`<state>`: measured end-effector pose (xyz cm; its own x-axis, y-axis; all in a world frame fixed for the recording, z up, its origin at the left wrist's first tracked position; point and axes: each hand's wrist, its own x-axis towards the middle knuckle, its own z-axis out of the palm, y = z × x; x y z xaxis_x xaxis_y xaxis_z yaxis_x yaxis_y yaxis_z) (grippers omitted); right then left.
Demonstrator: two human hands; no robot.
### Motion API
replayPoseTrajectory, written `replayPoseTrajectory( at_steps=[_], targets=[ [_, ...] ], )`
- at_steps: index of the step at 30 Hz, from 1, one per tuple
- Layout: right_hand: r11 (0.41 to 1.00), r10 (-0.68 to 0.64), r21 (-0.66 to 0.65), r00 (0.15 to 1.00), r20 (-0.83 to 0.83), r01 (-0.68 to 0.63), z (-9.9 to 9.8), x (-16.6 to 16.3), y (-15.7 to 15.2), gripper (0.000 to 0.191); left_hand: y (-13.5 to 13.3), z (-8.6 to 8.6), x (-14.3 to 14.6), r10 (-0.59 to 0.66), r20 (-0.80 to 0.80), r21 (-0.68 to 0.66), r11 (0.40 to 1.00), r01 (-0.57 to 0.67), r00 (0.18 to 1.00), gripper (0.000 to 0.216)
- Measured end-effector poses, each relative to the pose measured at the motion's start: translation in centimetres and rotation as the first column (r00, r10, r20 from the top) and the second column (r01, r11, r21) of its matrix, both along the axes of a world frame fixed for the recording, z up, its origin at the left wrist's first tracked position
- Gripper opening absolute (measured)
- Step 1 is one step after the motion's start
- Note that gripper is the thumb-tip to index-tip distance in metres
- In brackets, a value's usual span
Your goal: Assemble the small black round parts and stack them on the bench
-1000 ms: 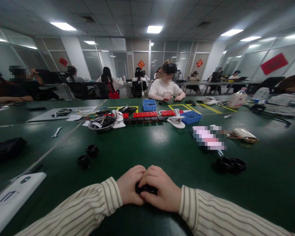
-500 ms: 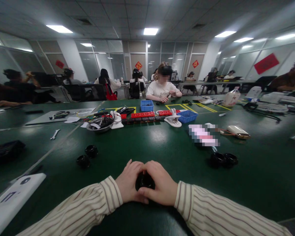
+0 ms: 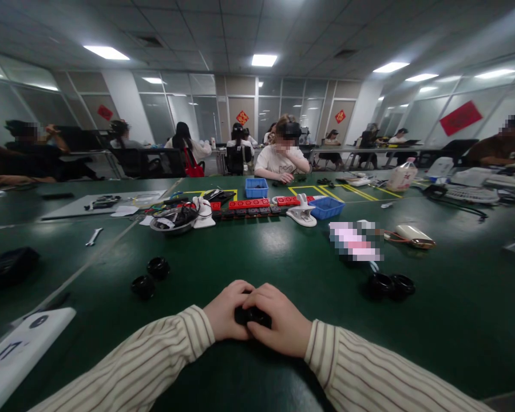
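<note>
Both my hands are wrapped round a dark, glossy, rounded black piece (image 3: 253, 316), low in the middle of the view, at the green table (image 3: 189, 303). My left hand (image 3: 227, 312) closes on it from the left. From the right, my right hand (image 3: 282, 320) curls over it with the thumb across its near side. Most of the piece is hidden by my fingers. Two hollow black cup-shaped pieces (image 3: 158, 267) stand to the left of my hands. Another pair of black cup-shaped pieces (image 3: 380, 285) sits side by side to the right.
A metal bowl of cables (image 3: 174, 228), red-topped power strips (image 3: 249, 203), a white clip stand (image 3: 301, 213) and a blue basket (image 3: 326, 208) line the middle. A wrench (image 3: 94, 237) and white box (image 3: 23, 357) lie left. A person (image 3: 281, 160) sits opposite.
My hands have drawn closer together over the black piece, and less of it shows between them. The person opposite has raised a hand towards the head.
</note>
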<state>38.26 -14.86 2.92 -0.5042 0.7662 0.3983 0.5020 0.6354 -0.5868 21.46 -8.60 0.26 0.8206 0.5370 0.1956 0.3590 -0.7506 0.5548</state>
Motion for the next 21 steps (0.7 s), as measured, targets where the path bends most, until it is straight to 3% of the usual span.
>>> replayPoseTrajectory(
  at_steps=[4,7,11,16,21],
  targets=[
    [0.993,0.093,0.075,0.993,-0.071,-0.087,-0.6,-0.5,0.3,0.029,1.2,-0.4,0.0,-0.052,-0.01,0.017,0.998,0.052,0.999,0.035],
    [0.991,0.089,0.11,0.994,-0.064,-0.081,-0.8,-0.8,0.4,0.028,1.2,-0.7,-0.1,-0.03,0.012,0.018,0.999,0.03,0.999,0.043],
    [0.991,-0.081,0.098,0.995,-0.06,0.087,-1.0,-0.6,0.9,0.032,0.7,-0.5,-0.3,0.051,0.046,0.035,0.998,-0.052,0.998,0.063],
    [0.946,-0.311,0.097,0.95,-0.008,0.31,-1.7,-0.7,1.5,0.03,-0.4,-0.4,0.1,0.261,0.058,0.101,0.959,-0.266,0.964,0.068],
    [0.911,-0.404,0.091,0.915,0.003,0.402,-2.1,-1.2,2.0,0.024,-1.0,-0.7,1.2,0.427,0.036,0.173,0.888,-0.426,0.904,0.04]
  ],
)
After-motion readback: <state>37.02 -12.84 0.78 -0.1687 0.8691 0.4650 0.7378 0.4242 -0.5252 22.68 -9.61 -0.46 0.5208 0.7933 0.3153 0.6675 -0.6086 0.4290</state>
